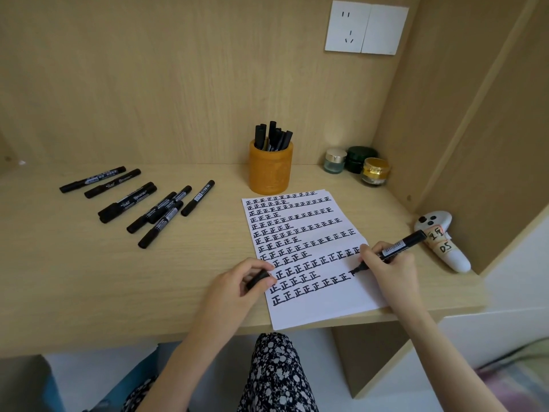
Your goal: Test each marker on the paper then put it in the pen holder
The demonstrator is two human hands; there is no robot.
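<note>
1. Writing at the right end of a row of black characters, the right hand (386, 267) is closed in a pen grip round an uncapped black marker (399, 243), its tip pressed on the paper (332, 307) and its barrel slanting up toward the desk's right edge.
2. The left hand (242, 282) rests at the sheet's left edge, fingers curled shut on a short black piece that is probably the marker cap (258, 279) (it is mostly hidden by the fingers).
3. The paper lies on the desk (89, 278) near the front edge, right of centre, its near corner overhanging that edge; rows of the same character fill most of it.
4. The orange pen holder (271, 169) stands just beyond the sheet's far edge, near the back of the desk, with several black markers (273, 138) upright inside.
5. A loose group of capped black markers (142, 203) lies on the left half of the desk, well apart from the paper, some touching or overlapping.
6. Three small jars (358, 166) sit in the back right corner.
7. A white handheld controller (445, 242) with handwritten labels lies at the right edge, just beyond the held marker's end.
</note>
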